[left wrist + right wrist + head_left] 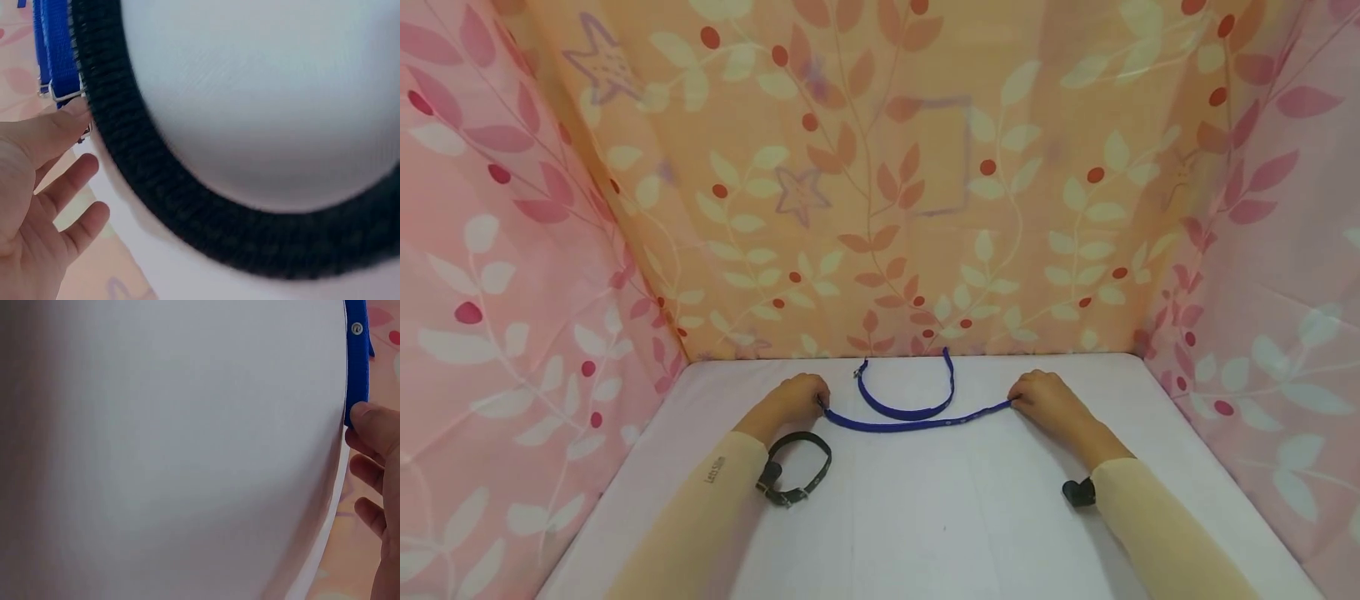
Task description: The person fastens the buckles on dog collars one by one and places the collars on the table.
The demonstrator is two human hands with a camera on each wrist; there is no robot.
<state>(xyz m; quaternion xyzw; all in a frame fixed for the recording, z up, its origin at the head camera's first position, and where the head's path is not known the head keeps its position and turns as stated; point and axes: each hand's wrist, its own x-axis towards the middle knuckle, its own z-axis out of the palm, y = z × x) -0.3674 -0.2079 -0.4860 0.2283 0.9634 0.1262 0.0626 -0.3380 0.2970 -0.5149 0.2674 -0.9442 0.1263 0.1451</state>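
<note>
A blue pet collar [895, 427] stretches in a shallow curve between both hands. My left hand [805, 396] pinches its buckle end between thumb and finger; a silver metal buckle [66, 94] shows there in the left wrist view. The other end, with a metal eyelet [357, 328] in the right wrist view, is pinched by my right hand [1041, 393]. Just behind lies a second blue collar [906, 414], bent into a U with its ends toward the back wall. A black buckled collar [823, 471] forms a loop beside my left forearm, and its ribbed band looms large in the left wrist view.
The white table [925, 517] spans the space under the arms. A flowered orange curtain [880, 208] closes off its back edge, with pink curtains [512, 292] at both sides. A small dark camera [1078, 492] sits at the right wrist.
</note>
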